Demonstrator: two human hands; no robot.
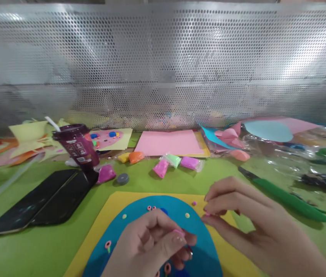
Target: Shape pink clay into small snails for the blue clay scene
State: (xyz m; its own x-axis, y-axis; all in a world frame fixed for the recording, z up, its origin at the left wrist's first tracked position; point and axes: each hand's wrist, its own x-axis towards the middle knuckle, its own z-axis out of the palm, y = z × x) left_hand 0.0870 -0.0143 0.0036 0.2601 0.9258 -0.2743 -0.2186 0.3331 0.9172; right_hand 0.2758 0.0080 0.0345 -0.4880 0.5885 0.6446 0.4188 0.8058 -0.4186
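My left hand (154,242) is closed above a round blue paper (134,209), with a bit of pink clay (178,232) pinched between thumb and finger. My right hand (243,215) pinches a smaller bit of pink clay near the right edge of the blue round. That round lies on a yellow sheet (111,202). Small clay flowers with pink rings, such as this pink flower (108,244), and pale clay dots (187,215) decorate it. A tiny pink clay ball (194,203) rests on the yellow sheet's upper right. My left hand hides part of the decoration.
A purple cup with a straw (78,148) and a black folded case (44,196) stand left. Bagged clay (190,163) and pink paper (168,142) lie ahead. A green-handled cutter (286,196) lies right. A perforated metal screen (163,57) closes off the back.
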